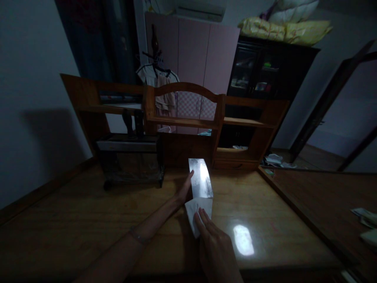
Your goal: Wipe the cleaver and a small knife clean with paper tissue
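A shiny rectangular plate, like a small mirror (201, 177), stands tilted on the wooden desk (88, 220) in the middle of the view. My left hand (185, 188) holds it by its left edge, fingers wrapped behind. My right hand (215, 247) presses a white tissue (198, 214) against the plate's lower edge, fingers flat and together on the tissue.
A wooden shelf unit (182, 118) stands at the back of the desk, with a glass tank (129, 161) to the left. A second tabletop (324, 204) lies to the right with papers (366, 224) on it. A bright light reflection (243, 239) shows on the desk. The room is dim.
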### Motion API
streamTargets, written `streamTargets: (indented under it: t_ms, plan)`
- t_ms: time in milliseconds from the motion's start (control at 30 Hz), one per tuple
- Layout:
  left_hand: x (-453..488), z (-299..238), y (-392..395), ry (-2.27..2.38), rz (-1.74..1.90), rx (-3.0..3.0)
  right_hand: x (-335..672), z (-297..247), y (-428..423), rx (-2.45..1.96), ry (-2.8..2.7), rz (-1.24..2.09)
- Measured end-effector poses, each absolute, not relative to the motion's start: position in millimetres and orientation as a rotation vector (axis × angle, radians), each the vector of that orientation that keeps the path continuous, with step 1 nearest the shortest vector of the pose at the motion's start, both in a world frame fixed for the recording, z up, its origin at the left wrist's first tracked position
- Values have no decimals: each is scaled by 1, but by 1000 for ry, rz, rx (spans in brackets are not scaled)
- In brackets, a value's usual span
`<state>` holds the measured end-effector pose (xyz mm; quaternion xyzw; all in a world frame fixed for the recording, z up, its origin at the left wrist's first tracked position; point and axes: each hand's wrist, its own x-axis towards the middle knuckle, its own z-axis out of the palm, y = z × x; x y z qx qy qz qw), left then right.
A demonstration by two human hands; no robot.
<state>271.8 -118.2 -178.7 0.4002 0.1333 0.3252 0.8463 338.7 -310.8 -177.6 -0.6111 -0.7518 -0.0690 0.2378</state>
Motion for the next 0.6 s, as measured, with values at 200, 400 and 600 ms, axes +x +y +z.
streamTargets:
  t_ms: [200,400,600]
  plan:
    - [272,-180,-118,327,671,827,337,-176,-312,-1721,-2082,-170]
    - [273,-179,-118,383,680,793,335,-174,-314,-1710,-2089,-186]
    - [273,-173,-121,390,751,801,336,-174,-312,-1734,-2105,-210]
